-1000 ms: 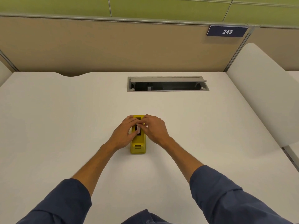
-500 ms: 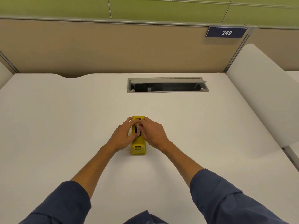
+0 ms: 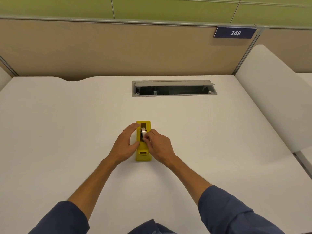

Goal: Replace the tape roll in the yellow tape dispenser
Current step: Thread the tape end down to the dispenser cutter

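Note:
The yellow tape dispenser [image 3: 143, 154] stands lengthwise on the white desk [image 3: 67, 132], its cutter end nearest me. A pale tape roll [image 3: 143, 132] sits upright in its dark slot. My left hand [image 3: 125, 146] cups the dispenser's left side, thumb and fingers spread against the body. My right hand [image 3: 158, 147] is on the right side, and its fingertips pinch the near edge of the roll.
An open grey cable tray [image 3: 173, 88] is recessed in the desk behind the dispenser. A beige partition [image 3: 101, 51] with a "249" plate [image 3: 235, 32] closes the back. A white rounded divider [image 3: 276, 98] borders the right side.
My hands have parted slightly, uncovering the roll in the slot. The left hand has shifted off the top to the dispenser's side; the right fingertips stay on the roll.

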A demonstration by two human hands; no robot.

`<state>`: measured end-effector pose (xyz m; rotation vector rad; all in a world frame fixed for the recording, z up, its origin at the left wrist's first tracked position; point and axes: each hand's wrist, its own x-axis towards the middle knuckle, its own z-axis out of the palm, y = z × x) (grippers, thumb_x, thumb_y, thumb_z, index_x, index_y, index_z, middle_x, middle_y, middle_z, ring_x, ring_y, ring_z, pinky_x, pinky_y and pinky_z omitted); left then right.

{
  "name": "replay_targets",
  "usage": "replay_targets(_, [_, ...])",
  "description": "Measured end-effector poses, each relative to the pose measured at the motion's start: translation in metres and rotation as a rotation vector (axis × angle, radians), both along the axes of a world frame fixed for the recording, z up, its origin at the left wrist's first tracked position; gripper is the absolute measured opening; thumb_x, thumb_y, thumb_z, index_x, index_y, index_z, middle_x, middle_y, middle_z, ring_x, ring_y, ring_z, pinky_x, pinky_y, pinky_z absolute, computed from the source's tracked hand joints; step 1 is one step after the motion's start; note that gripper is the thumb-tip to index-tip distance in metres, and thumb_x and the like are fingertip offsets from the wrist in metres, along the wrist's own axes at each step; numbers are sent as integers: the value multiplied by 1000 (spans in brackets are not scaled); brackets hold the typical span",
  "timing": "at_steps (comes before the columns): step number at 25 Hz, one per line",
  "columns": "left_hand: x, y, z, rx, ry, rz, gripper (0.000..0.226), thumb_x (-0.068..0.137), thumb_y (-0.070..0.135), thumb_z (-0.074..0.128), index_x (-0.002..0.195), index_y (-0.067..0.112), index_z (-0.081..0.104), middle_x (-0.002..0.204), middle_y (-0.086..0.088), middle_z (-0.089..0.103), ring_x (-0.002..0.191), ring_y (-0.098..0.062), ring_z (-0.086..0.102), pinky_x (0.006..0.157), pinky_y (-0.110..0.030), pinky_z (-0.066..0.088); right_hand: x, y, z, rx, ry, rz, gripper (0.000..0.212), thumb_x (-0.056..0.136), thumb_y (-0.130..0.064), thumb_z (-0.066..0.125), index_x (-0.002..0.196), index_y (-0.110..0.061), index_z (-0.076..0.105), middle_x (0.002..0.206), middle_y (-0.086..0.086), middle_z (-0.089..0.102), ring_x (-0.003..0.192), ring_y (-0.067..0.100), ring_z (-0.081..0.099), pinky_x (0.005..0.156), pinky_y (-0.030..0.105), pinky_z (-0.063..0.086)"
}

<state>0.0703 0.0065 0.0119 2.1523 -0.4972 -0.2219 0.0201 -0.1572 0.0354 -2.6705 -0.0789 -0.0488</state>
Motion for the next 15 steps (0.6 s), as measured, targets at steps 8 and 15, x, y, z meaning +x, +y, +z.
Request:
replay_targets(8, [-49, 7, -5, -126, -105, 134, 25, 78, 34, 69, 100, 23, 67, 107, 13, 63, 101, -4, 59, 79, -25, 53, -3, 2, -3, 4, 10, -14, 24, 102, -29, 41, 108, -15, 60, 112, 1, 60, 83, 24, 62, 66, 36, 48])
replay_targets(15, [-57, 12, -12, -56, -57, 102, 22, 84, 26, 69, 106, 20, 72, 106, 7, 67, 99, -10, 62, 81, -36, 55, -12, 6, 0, 14, -14, -7, 22, 102, -27, 42, 108, -15, 60, 110, 1, 60, 81, 26, 62, 69, 41, 52])
